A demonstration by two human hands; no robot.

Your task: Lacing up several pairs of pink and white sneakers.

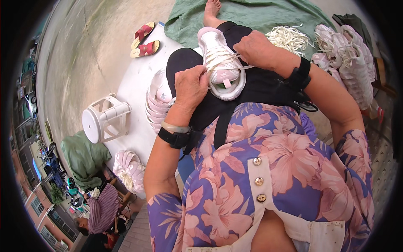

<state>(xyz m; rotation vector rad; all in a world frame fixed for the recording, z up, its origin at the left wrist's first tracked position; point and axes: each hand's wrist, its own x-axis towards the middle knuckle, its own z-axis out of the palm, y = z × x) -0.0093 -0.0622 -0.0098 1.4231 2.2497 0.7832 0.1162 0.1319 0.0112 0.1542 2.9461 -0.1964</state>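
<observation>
On my black-clad lap rests a white and pale pink sneaker (213, 43), its toe pointing away from me and its heel opening close to my body. Cream shoelaces (222, 63) cross over its tongue in several rows. My left hand (191, 85) is closed at the shoe's left side, pinching the lace near the upper eyelets. At the right side my right hand (257, 48) is closed on the lace too, with a strand stretching from the shoe to its fingers. The fingertips of both hands are partly hidden.
A pile of loose cream laces (289, 40) lies on a green cloth (189, 21). Several white sneakers (350, 63) are heaped at the right. Left of my lap are nested shoe parts (156, 105), a white plastic stool (107, 117) and red sandals (146, 48). Another person (103, 212) sits lower left.
</observation>
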